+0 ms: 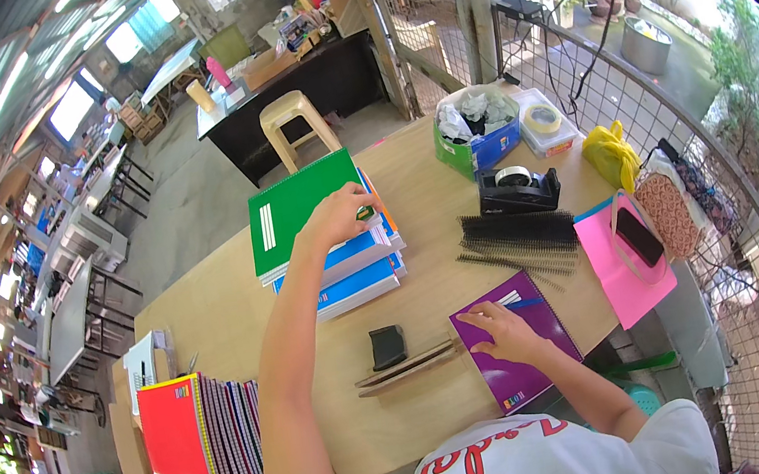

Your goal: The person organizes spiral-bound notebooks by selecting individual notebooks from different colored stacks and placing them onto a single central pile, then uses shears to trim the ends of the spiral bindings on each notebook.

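At the green notebook (300, 206), left grip (338, 217) curls, hold unclear; right grip (512, 335) spread.

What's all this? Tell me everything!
Table: one, tan, middle
Top notebook: one, green, on pile
Lower notebooks: several, blue, same pile
Notebook stack: one, red-fronted, left
Flat notebook: one, purple, near edge
Block: one, black, near edge
Coils: many, black, right
Tape dispenser: one, black, behind coils
Box: one, green-blue, far edge
Bag: one, yellow, right
Sheet: one, pink, right
Stool: one, beige, beyond
Left hand: one, bare, on top notebook
Right hand: one, bare, on flat notebook
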`<state>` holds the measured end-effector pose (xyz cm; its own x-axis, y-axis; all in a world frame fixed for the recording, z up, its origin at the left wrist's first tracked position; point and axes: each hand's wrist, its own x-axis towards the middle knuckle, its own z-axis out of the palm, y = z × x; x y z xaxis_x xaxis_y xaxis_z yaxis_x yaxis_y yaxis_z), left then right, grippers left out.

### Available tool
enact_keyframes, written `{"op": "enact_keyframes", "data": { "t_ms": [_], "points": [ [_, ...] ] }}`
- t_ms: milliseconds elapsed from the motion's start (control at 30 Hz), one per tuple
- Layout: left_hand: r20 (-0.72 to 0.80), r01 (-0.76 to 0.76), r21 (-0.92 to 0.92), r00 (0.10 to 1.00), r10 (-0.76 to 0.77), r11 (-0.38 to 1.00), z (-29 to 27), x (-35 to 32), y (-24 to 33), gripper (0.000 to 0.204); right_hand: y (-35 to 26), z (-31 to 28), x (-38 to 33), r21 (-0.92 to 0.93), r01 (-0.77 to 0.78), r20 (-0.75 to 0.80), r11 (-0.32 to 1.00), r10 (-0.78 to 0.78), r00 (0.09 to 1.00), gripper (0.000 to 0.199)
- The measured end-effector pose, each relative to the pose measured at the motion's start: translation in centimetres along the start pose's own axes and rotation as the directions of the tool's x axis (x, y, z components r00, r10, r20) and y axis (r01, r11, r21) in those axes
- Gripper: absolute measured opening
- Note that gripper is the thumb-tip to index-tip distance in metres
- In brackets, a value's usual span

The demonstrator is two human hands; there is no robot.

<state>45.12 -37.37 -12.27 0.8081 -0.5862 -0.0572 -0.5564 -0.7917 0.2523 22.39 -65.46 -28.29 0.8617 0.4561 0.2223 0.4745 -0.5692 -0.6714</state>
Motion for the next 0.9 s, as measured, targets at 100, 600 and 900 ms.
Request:
{"op": "enact_keyframes", "data": {
  "t_ms": [100, 600, 900],
  "points": [
    [0.073, 0.063, 0.075, 0.995, -0.069, 0.995, -0.5, 0.1, 1.1, 0.041, -0.1, -0.8, 0.7, 0.016, -0.004, -0.022, 1.0, 0.005, 1.0, 0.067],
    [-0.108, -0.094, -0.093, 0.991, 0.084, 0.991, -0.7, -0.1, -0.6, 0.04, -0.5, -0.8, 26.0, 0.439, -0.15, -0.299, 0.886, 0.302, 0.905, 0.029],
    [-0.119, -0.144, -0.164, 0.985, 0.125, 0.976, -1.1, 0.1, -1.0, 0.045, 3.6, 2.6, 27.2, 0.651, 0.177, -0.408, 0.738, 0.144, 0.901, 0.034]
  ]
}}
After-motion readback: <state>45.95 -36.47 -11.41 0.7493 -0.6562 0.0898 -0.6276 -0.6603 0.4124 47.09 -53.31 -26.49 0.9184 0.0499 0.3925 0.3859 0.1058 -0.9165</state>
